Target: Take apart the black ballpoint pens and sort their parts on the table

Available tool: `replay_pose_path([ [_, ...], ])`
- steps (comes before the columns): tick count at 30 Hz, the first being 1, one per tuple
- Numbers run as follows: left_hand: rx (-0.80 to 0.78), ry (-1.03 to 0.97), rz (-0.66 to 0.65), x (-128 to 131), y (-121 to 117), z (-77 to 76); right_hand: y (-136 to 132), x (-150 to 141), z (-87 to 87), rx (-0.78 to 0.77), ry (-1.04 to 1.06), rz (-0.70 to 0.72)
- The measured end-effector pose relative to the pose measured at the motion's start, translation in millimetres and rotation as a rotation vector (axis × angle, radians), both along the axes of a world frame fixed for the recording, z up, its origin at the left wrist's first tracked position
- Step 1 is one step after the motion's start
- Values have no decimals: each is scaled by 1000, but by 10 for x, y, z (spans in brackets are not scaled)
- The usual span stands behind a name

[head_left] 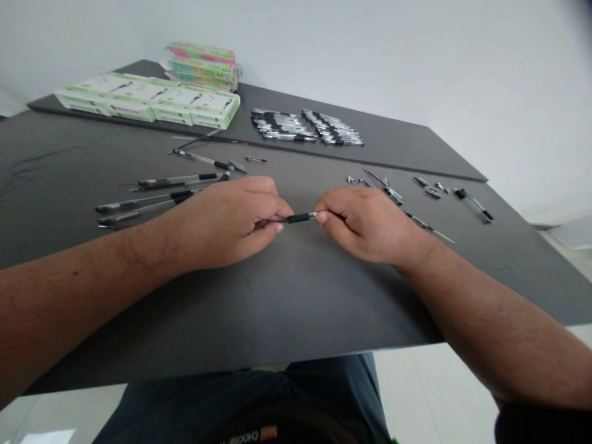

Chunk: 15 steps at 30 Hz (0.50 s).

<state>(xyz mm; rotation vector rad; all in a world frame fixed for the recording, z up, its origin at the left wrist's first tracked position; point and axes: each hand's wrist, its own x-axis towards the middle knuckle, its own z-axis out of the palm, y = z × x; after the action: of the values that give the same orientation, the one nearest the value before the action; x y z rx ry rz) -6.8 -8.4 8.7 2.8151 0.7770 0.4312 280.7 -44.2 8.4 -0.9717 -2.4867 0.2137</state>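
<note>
A pen [300,218] with a black grip lies level between my two hands, above the grey table [287,296]. My left hand [240,222] is closed around its barrel, which is mostly hidden by the fingers. At the tip end, my right hand [365,222] pinches the pen's point between thumb and forefinger. Several pen barrels [143,205] with black grips lie beside and beyond my left forearm. Past my right hand are small pen parts [391,192], and a slim pen piece [430,228] rests close to the wrist.
Along the back of the table, a row of green-white boxes [176,102] stands at left, with a stack of colourful cartons [203,65] behind. Two groups of pens [333,127] lie right of them on the raised back board. Another barrel [474,205] lies far right.
</note>
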Motion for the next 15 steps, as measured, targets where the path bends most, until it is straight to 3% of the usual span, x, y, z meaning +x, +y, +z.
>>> replay_pose_path([
  [8, -9, -68, -6, 17, 43, -13, 46, 21, -45, -28, -50, 29],
  [11, 8, -186, 78, -22, 58, -24, 57, 29, -31, -49, 22, -22],
  [13, -72, -306, 199, -49, 60, -35, 69, 53, -21, -57, 84, -72],
  [15, -288, -495, 295, -64, 68, -50, 93, 89, -21, -84, 167, -126],
])
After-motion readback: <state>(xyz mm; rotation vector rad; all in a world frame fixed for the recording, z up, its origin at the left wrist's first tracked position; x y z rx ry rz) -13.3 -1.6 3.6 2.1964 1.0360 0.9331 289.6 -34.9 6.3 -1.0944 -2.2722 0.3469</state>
